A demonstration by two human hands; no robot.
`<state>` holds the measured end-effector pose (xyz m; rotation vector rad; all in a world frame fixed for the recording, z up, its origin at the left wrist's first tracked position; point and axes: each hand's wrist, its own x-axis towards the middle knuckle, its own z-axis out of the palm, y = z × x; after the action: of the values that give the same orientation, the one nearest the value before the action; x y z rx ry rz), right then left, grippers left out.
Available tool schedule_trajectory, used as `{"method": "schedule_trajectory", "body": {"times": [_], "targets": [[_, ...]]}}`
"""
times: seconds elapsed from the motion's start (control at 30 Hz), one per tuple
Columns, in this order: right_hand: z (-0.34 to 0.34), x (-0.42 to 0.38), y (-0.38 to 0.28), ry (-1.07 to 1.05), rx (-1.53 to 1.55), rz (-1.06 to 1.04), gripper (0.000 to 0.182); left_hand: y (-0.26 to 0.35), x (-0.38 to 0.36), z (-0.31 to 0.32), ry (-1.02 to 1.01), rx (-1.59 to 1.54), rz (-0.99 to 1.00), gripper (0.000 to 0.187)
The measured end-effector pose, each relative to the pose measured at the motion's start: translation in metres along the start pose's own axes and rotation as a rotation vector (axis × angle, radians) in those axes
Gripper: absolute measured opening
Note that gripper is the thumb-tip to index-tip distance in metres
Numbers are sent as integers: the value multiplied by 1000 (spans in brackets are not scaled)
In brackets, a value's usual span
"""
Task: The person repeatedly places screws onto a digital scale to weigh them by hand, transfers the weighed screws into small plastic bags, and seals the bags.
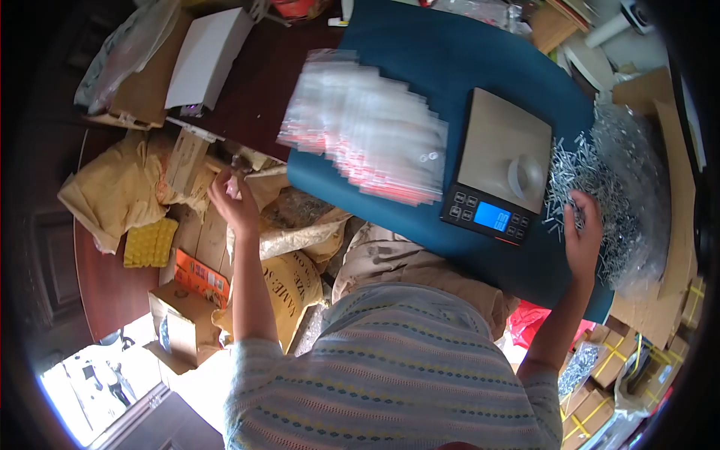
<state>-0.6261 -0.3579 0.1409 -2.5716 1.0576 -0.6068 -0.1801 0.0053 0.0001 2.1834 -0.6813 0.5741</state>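
My right hand (583,229) is at the near edge of a heap of silvery metal pieces (585,176), thumb and fingers bent among them; whether it grips any is too small to tell. My left hand (234,196) is raised at the left, fingers curled round a small thing that I cannot make out. Between the hands, a digital scale (506,139) with a lit blue display lies on the dark green mat (322,176). A white ring-shaped object (517,177) rests on its plate. Left of the scale, clear plastic bags with red edges (367,127) lie fanned out, overlapping.
A white box (208,60) stands at the back left. Below my left hand are an open sack (296,217), a yellow tray (150,243) and an open carton (184,322). Clear plastic (637,165) surrounds the heap at the right, beside cardboard (664,300).
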Motion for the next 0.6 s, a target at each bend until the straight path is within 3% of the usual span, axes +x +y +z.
{"method": "schedule_trajectory", "body": {"times": [0.1,0.23,0.27,0.33,0.4,0.6], "targets": [[0,11,41,104,-289,-51,27,64,-1,-9,36,-34,166,22],[26,25,85,141,-506,25,38,140,-7,-2,-130,-221,461,27],[36,28,91,159,-537,15,40,159,-12,1,-194,-282,458,28],[51,30,64,73,-622,220,45,181,-24,12,-305,-379,519,33],[60,27,54,33,-599,269,50,208,-26,18,-405,-410,556,37],[32,14,62,100,-298,11,47,240,-32,36,-661,-379,566,35]]}}
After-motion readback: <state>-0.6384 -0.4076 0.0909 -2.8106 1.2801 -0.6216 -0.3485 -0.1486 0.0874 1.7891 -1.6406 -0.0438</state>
